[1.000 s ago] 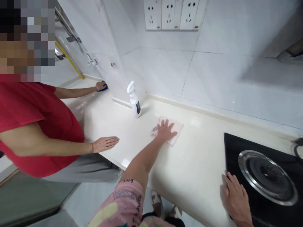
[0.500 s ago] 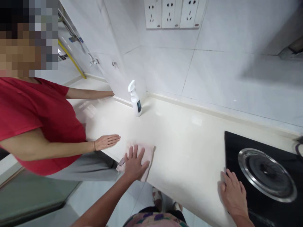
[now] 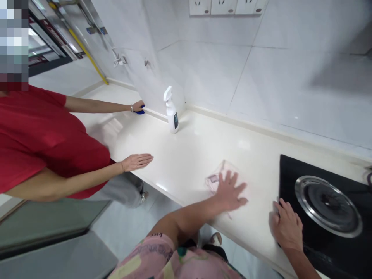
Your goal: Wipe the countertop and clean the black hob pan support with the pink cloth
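My left hand lies flat, fingers spread, on a pale pink cloth on the white countertop. The cloth is partly hidden under the palm and a little blurred. At the left edge of the black cooktop, my right hand rests with fingers loosely bent, palm down and nothing visible in it. A white spray bottle stands upright near the wall corner, apart from both hands.
To the left, a person in a red shirt leans over the counter; one hand lies flat, the other holds something blue by the wall. Sockets sit on the tiled wall. A round metal burner lies in the cooktop.
My left hand has slid the cloth rightward across the counter, towards the cooktop. My right hand stays by the cooktop edge. The other person's blue item has come into sight.
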`<state>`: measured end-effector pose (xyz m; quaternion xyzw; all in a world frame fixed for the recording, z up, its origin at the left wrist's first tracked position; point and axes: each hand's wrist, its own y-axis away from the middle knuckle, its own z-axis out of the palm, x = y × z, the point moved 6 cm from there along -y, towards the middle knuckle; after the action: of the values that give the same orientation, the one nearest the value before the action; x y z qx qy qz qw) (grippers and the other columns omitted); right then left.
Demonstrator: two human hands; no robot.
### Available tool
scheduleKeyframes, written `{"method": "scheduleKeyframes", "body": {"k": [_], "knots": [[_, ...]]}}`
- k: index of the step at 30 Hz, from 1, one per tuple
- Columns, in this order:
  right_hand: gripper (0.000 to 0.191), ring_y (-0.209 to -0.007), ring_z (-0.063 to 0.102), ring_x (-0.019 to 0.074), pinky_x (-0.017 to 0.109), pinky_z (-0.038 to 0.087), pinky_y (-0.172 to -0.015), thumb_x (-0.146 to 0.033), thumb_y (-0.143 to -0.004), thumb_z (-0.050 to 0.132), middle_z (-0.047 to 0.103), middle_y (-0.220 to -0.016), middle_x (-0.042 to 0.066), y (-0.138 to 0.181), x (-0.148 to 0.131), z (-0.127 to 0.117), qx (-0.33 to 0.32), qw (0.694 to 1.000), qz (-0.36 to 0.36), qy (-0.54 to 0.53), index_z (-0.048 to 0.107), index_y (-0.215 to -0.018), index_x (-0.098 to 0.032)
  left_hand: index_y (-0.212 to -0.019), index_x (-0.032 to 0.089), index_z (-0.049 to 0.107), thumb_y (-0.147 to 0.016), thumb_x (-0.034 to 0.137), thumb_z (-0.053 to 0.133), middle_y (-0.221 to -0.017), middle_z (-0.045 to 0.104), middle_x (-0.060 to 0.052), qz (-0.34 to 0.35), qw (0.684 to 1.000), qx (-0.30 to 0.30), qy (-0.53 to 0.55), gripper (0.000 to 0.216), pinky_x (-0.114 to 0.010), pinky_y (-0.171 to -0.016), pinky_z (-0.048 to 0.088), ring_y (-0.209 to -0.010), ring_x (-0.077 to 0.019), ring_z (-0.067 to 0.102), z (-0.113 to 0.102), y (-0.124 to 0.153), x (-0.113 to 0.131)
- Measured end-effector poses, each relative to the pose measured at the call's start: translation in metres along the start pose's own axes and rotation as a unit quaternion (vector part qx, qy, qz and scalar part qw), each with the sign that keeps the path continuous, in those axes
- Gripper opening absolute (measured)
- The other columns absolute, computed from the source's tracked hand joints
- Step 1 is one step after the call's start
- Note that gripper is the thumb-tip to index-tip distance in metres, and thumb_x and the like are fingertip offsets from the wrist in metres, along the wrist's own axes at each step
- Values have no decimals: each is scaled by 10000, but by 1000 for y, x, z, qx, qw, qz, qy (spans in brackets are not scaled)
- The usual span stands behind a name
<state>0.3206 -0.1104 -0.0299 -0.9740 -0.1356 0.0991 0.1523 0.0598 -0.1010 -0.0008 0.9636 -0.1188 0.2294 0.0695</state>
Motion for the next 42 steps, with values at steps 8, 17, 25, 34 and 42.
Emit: {"method": "scheduleKeyframes", "body": {"k": [8, 17, 25, 34, 42], "knots": [[542, -1470, 441, 353, 561, 308, -1187, -356, -958, 319, 527, -1548, 171, 6, 10, 4, -14, 1000, 13, -13, 630, -1346, -138, -1543, 403, 472, -974, 657, 437, -1723, 260, -34, 60, 997, 43, -17, 624, -618, -1262, 65, -1602, -335, 175, 4, 116, -18], [588, -1514, 383, 330, 567, 282, -1222, -374, -950, 297, 489, -1587, 140, 6, 10, 2, -47, 998, 43, -11, 596, -1414, -172, -1549, 368, 473, -960, 531, 570, -1724, 248, -70, -348, 923, 117, -115, 618, -696, -1214, 175, -1589, -385, 192, -116, 209, -220], [557, -1483, 425, 365, 610, 313, -1197, -345, -935, 366, 505, -1568, 167, 3, 2, -5, -24, 999, 36, -21, 614, -1393, -148, -1504, 285, 555, -990, 472, 545, -1683, 327, -158, -357, 905, 200, -114, 547, -695, -1140, 308, -1572, -457, 175, -85, 262, -220], [571, -1466, 439, 408, 684, 312, -1166, -384, -924, 382, 530, -1544, 182, -1, -2, -11, -4, 997, 46, -61, 639, -1387, -172, -1534, 367, 491, -931, 601, 593, -1696, 315, -103, -50, 978, 154, -134, 654, -662, -1213, 40, -1571, -428, 159, 13, 222, -77], [581, -1473, 433, 418, 673, 307, -1174, -418, -926, 380, 524, -1553, 163, 2, 5, -10, -6, 996, 41, -85, 633, -1409, -219, -1510, 390, 515, -986, 590, 544, -1653, 420, -66, 119, 972, 92, -180, 562, -500, -1206, 217, -1524, -339, 331, 3, 223, -97]]}}
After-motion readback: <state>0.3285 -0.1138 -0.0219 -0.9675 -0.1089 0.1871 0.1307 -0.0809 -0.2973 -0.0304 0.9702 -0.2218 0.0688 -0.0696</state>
